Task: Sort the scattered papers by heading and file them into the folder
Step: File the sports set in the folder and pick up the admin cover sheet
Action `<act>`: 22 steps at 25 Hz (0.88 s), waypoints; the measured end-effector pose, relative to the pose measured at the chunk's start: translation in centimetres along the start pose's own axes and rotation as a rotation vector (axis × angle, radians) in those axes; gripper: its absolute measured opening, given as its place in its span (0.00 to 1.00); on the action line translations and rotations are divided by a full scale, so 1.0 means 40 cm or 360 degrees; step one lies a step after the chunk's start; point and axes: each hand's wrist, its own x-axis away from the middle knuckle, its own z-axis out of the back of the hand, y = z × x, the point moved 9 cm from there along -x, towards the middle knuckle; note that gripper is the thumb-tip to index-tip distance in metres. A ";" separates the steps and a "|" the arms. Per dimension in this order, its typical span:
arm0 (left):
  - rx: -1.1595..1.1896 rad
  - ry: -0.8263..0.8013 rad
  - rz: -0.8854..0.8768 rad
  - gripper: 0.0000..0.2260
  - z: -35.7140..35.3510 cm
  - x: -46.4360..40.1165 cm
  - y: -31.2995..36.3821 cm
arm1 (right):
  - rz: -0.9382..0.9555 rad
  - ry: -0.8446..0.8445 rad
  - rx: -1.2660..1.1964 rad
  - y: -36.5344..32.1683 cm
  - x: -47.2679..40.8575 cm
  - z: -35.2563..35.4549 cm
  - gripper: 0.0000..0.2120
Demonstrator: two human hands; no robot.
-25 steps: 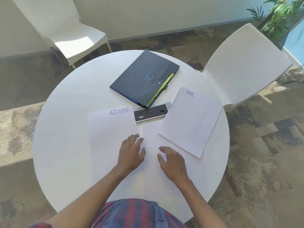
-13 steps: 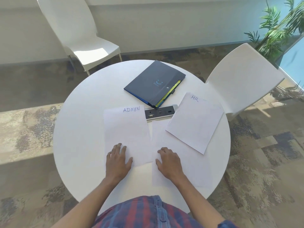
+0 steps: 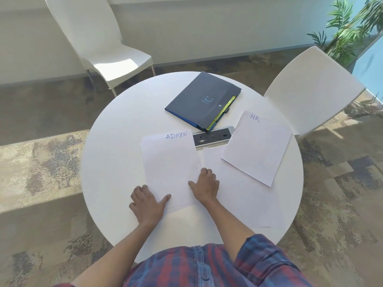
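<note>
The sheet headed ADMIN (image 3: 170,162) lies in the middle of the round white table (image 3: 116,162). My left hand (image 3: 148,201) rests at its lower left corner, thumb lying on the paper. My right hand (image 3: 205,186) presses on its right edge with bent fingers, thumb on the sheet. A third white sheet (image 3: 238,195) lies to the right, partly under the other two, its heading hidden. The sheet headed HR (image 3: 259,148) lies at an angle at the right. The dark blue folder (image 3: 203,100) with yellow tabs lies shut at the far side.
A grey socket panel (image 3: 213,137) is set into the table between the ADMIN and HR sheets. A white chair (image 3: 310,90) stands close at the right, another white chair (image 3: 99,44) at the far left. A potted plant (image 3: 350,27) is in the far right corner.
My left hand moved from the ADMIN sheet's middle to its lower left corner. My right hand shifted from the plain sheet onto the ADMIN sheet's right edge. The view pulled back.
</note>
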 end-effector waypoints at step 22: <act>-0.0038 -0.0106 -0.0172 0.41 -0.005 0.003 -0.015 | -0.0211 -0.0068 -0.0559 -0.024 -0.055 -0.008 0.25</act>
